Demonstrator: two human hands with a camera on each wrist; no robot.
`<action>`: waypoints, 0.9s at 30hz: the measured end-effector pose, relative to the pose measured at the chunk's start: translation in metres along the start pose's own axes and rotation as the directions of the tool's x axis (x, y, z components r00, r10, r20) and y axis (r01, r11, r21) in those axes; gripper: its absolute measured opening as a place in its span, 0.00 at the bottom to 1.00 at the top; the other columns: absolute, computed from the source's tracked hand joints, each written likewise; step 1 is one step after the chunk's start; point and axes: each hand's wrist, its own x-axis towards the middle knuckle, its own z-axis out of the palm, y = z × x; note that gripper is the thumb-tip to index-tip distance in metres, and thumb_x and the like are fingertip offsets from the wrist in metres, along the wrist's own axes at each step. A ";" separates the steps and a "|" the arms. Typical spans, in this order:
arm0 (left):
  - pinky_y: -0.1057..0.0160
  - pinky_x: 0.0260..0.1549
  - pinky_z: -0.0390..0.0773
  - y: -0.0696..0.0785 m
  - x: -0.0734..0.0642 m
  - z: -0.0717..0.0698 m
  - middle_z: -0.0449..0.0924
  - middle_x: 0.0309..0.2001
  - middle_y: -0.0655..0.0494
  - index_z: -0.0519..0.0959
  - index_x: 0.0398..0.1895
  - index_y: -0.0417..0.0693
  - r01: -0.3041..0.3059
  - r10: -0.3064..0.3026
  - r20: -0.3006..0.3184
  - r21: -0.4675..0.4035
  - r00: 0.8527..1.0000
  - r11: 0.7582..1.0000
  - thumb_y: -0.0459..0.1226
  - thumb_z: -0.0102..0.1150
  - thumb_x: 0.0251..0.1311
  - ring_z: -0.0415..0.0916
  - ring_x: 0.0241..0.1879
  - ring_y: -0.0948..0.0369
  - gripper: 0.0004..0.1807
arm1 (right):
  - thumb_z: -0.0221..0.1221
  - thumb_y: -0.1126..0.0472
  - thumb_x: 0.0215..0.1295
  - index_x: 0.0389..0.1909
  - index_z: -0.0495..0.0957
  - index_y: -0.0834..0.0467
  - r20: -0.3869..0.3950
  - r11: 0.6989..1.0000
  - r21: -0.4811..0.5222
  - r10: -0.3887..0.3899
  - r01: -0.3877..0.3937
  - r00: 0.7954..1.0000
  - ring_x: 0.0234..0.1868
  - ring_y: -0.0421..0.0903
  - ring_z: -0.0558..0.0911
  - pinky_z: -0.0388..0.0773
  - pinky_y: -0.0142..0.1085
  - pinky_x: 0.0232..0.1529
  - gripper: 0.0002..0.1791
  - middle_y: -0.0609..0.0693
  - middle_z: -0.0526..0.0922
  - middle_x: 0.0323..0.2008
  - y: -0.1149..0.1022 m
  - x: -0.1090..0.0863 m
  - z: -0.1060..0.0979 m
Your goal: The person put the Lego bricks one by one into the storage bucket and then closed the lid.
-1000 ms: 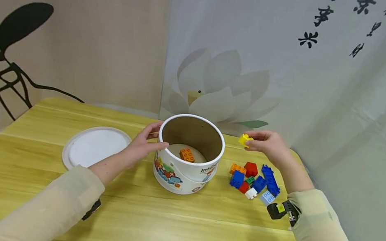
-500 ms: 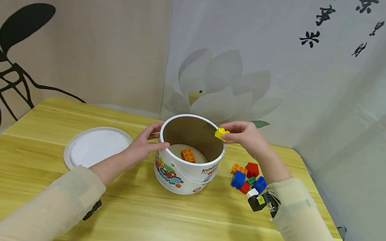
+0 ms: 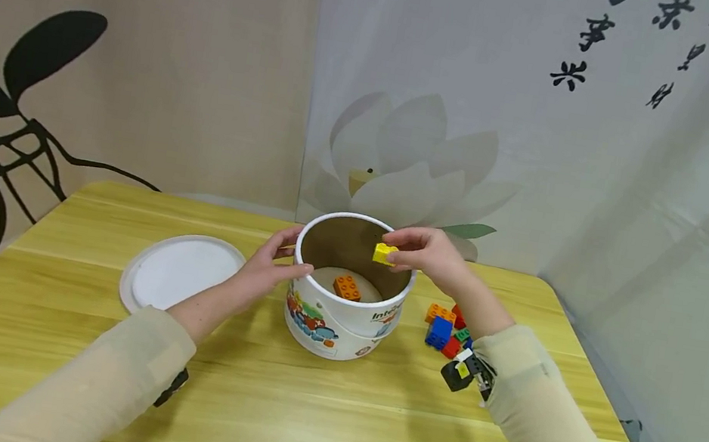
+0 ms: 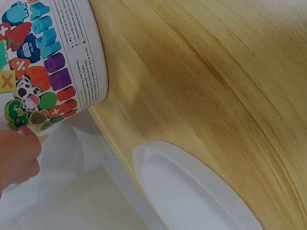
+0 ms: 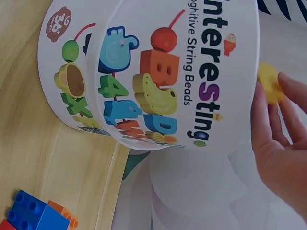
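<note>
A white printed bucket point(image 3: 343, 341) stands upright in the middle of the table. My left hand point(image 3: 266, 263) holds its left side, thumb at the front rim and fingers round the outer wall. Between thumb and fingertips, my right hand point(image 3: 430, 255) pinches a yellow toy brick point(image 3: 384, 254) over the bucket's opening, inside the right rim. Down on the bucket's floor lies an orange brick point(image 3: 347, 288). The right wrist view shows the same yellow brick point(image 5: 270, 84) just past the rim, partly hidden by the fingers.
Right of the bucket, several loose bricks are heaped, among them a blue brick point(image 3: 439, 332) and an orange one point(image 3: 440, 314); the right forearm hides part of the heap. A white round lid point(image 3: 182, 272) lies left of the bucket. A printed curtain hangs behind the wooden table point(image 3: 296, 426).
My right hand has carried the yellow brick leftward from above the loose bricks to over the bucket's opening. The left hand stays on the bucket.
</note>
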 end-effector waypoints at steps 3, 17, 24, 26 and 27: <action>0.43 0.63 0.62 0.000 0.000 0.001 0.53 0.69 0.43 0.51 0.71 0.48 -0.001 0.001 -0.002 0.000 1.000 1.000 0.36 0.57 0.60 0.52 0.68 0.45 0.38 | 0.58 0.70 0.59 0.55 0.70 0.73 0.005 0.999 0.038 -0.015 0.015 1.000 0.36 0.42 0.81 0.80 0.45 0.47 0.23 0.68 0.74 0.53 0.001 -0.001 -0.001; 0.43 0.63 0.61 -0.005 -0.001 -0.003 0.53 0.70 0.43 0.51 0.72 0.49 -0.005 0.005 0.004 -0.009 1.000 1.000 0.37 0.57 0.60 0.52 0.68 0.45 0.38 | 0.56 0.64 0.64 0.54 0.69 0.71 -0.124 0.999 0.015 -0.046 0.048 0.991 0.39 0.34 0.80 0.81 0.30 0.41 0.21 0.37 0.79 0.38 0.030 -0.044 -0.045; 0.42 0.63 0.62 -0.004 -0.001 -0.004 0.52 0.70 0.43 0.49 0.72 0.49 -0.009 0.009 0.016 -0.003 1.000 1.000 0.38 0.56 0.61 0.52 0.68 0.45 0.39 | 0.55 0.60 0.66 0.60 0.63 0.71 -0.179 0.998 -0.013 0.060 -0.063 0.982 0.39 0.32 0.78 0.79 0.27 0.41 0.27 0.37 0.76 0.38 0.071 -0.082 -0.068; 0.42 0.63 0.61 -0.004 -0.001 -0.004 0.52 0.70 0.43 0.49 0.72 0.49 -0.015 0.015 0.017 -0.003 1.000 1.000 0.38 0.56 0.61 0.52 0.68 0.45 0.39 | 0.55 0.58 0.66 0.62 0.62 0.71 -0.200 0.995 -0.033 0.081 -0.090 0.976 0.39 0.32 0.79 0.80 0.31 0.43 0.29 0.39 0.76 0.39 0.089 -0.094 -0.072; 0.42 0.63 0.61 -0.004 -0.001 -0.004 0.52 0.70 0.42 0.50 0.72 0.48 -0.018 0.019 0.017 -0.004 1.000 1.000 0.38 0.56 0.61 0.52 0.68 0.45 0.39 | 0.55 0.58 0.66 0.62 0.61 0.71 -0.210 0.994 -0.042 0.094 -0.105 0.973 0.40 0.33 0.79 0.80 0.33 0.44 0.30 0.39 0.75 0.40 0.098 -0.100 -0.073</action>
